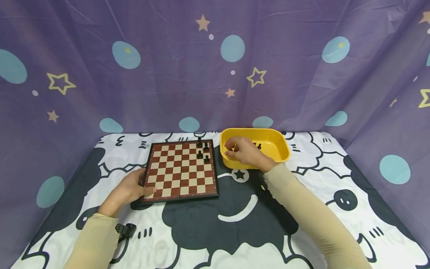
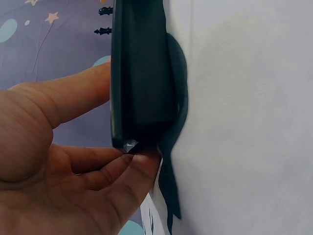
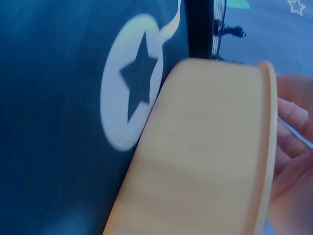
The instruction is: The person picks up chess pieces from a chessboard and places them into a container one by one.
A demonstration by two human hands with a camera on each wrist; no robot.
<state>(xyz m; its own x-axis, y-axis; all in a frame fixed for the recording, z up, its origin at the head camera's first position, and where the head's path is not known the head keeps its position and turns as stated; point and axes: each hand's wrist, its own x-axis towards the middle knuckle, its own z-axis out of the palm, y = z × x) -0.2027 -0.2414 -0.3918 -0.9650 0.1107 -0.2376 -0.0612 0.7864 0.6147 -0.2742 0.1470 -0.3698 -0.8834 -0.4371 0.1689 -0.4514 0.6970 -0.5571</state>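
Observation:
My left hand [image 1: 129, 189] grips the near left corner of a red-and-cream chessboard [image 1: 168, 174]. Its thumb lies on the board's top, while the other fingers reach round the dark side and underneath in the left wrist view. Several black chess pieces [image 1: 199, 154] stand upright at the board's far right corner. Over the left part of a yellow bin [image 1: 280, 151], my right hand [image 1: 246, 151] hangs with bent fingers, thumb and fingertips close together. I cannot tell whether a piece is between them. In the right wrist view, the bin's wall [image 3: 210, 142] hides part of that hand.
More small black pieces [image 1: 259, 146] lie inside the bin, right of my hand. A black-and-white cartoon cloth [image 1: 208, 228] covers the table. Behind it hangs a purple curtain [image 1: 174, 74] with stars. A small black device [image 1: 125, 229] sits at my left wrist.

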